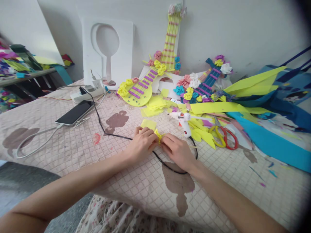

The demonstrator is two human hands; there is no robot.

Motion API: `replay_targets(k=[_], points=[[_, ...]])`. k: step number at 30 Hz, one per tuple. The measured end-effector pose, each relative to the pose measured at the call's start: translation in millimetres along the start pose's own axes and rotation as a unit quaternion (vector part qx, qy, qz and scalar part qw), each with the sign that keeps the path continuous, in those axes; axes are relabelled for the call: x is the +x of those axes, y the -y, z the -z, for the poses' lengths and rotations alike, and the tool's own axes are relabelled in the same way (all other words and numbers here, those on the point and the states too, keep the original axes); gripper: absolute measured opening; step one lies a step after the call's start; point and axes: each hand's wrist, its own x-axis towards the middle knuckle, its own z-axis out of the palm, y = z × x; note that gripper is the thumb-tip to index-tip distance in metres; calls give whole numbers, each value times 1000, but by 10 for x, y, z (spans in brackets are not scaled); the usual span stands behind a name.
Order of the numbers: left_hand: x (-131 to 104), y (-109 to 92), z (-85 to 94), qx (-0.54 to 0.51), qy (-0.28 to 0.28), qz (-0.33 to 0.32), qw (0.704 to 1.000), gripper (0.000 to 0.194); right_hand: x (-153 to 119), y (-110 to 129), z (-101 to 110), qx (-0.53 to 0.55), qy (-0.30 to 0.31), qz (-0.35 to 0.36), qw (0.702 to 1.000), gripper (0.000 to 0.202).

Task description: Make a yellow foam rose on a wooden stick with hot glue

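Note:
A small piece of crumpled yellow paper (158,136) is pinched between my two hands, low over the cloth-covered table. My left hand (145,141) grips it from the left with its fingers bent. From the right, the fingertips of my right hand (178,151) close on the same piece. A flat yellow square (148,124) lies just beyond my left fingers. The white glue gun (184,124) rests beyond my right hand, its black cord passing under my wrists.
Scissors (224,137) and yellow and blue strips (264,139) lie to the right. Decorated paper guitars (138,89) lean at the wall, beside a white foam board (126,48). A phone (75,112) and a power strip (84,94) occupy the left, with trailing cables.

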Motion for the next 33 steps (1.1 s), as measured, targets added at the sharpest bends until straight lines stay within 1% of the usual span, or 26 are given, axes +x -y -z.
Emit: replay_targets(k=[4, 12, 20, 25, 30, 33], points=[[-1, -18, 17, 1, 2, 8, 1000, 3, 6, 3, 2, -2, -4, 3, 1000, 13], [-8, -16, 12, -2, -3, 4, 1000, 9, 3, -11, -26, -11, -19, 13, 1000, 10], [-18, -27, 12, -21, -5, 26, 999, 9, 5, -23, -34, 2, -25, 26, 999, 13], [-24, -24, -2, -20, -9, 28, 999, 9, 9, -34, -48, -1, -31, 31, 999, 16], [-33, -34, -12, 3, -40, 16, 999, 5, 14, -33, -41, 2, -28, 32, 999, 16], [-35, -36, -12, 30, -71, -17, 997, 9, 14, -41, -38, 10, -27, 30, 999, 15]])
